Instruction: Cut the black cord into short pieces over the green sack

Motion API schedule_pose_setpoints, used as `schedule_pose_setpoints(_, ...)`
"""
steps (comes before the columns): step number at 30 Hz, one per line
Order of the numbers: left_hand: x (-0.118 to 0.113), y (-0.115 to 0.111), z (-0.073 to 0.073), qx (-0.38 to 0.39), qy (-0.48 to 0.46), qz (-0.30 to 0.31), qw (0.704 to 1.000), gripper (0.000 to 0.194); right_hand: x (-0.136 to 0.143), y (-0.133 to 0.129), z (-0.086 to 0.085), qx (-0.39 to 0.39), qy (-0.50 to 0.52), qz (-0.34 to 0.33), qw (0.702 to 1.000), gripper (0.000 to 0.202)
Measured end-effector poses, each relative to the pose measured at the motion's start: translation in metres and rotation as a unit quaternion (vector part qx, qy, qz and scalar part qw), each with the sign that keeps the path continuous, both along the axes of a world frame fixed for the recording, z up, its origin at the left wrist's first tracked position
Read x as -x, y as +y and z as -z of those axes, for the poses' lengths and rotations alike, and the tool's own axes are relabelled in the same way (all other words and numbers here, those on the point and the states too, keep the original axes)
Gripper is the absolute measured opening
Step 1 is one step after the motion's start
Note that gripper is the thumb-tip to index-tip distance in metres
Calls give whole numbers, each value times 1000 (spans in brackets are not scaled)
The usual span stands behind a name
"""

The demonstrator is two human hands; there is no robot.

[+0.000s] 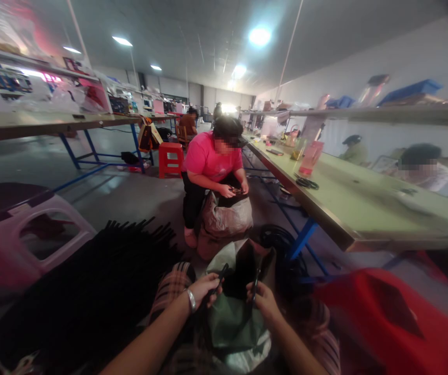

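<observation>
My left hand (205, 289), with a silver bracelet at the wrist, is closed on a black strip (222, 273) whose end points up and right. My right hand (261, 298) grips a thin dark piece (255, 281) that stands nearly upright. Both hands are over an open green sack (233, 320) between my knees, one toward each side of its mouth. The sack's inside looks dark, and its contents cannot be made out. A large heap of black strips (102, 281) lies to the left of my legs.
A person in a pink shirt (212, 156) sits ahead, bent over a pale sack (227, 221). A green-topped table (336, 192) runs along the right. A pink stool (63, 234) is at left, a red object (387, 312) at lower right, and a red stool (170, 159) farther back.
</observation>
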State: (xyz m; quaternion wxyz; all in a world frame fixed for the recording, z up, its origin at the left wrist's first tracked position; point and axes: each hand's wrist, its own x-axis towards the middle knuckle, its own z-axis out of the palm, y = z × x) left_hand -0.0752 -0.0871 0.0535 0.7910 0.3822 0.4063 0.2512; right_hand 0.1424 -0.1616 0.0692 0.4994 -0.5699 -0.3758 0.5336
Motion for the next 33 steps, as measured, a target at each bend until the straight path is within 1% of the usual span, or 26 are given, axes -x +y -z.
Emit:
schedule_pose_setpoints(3,-4,4,4,15,-1,-2,1000,36,-8,12,-3,-21,-9,-19,1000,31)
schedule_pose_setpoints(5,-7,6,5,23,-17,-2,1000,33,-13,19,1,-27,-15,-31,999,33)
schedule_pose_setpoints(7,-9,8,4,39,-34,-1,999,32,-16,23,10,-14,-26,-39,999,37)
schedule_pose_setpoints(9,-12,10,4,47,-43,-8,998,36,-17,24,23,4,-40,-32,999,42)
schedule_pose_setpoints(12,-17,12,7,25,-23,-22,999,41,-11,22,42,37,-38,-12,999,49)
schedule_pose_setpoints(14,-20,14,11,8,-3,-15,1000,44,-6,20,50,54,-21,-11,998,52)
schedule_pose_setpoints(17,-23,17,16,-7,15,4,1000,50,0,19,57,52,-13,-37,998,54)
schedule_pose_setpoints(19,-25,18,17,-10,25,8,1000,52,1,17,59,47,-12,-58,997,54)
schedule_pose_setpoints(22,-27,16,12,-18,42,0,999,49,1,10,60,58,15,-88,994,57)
schedule_pose_setpoints(25,-29,16,8,-25,38,4,999,42,0,4,60,101,32,-117,987,67)
schedule_pose_setpoints(29,-33,17,6,-20,63,7,998,34,0,1,61,155,33,-165,974,75)
schedule_pose_setpoints(33,-36,15,4,-22,85,14,996,30,0,1,53,186,27,-188,964,78)
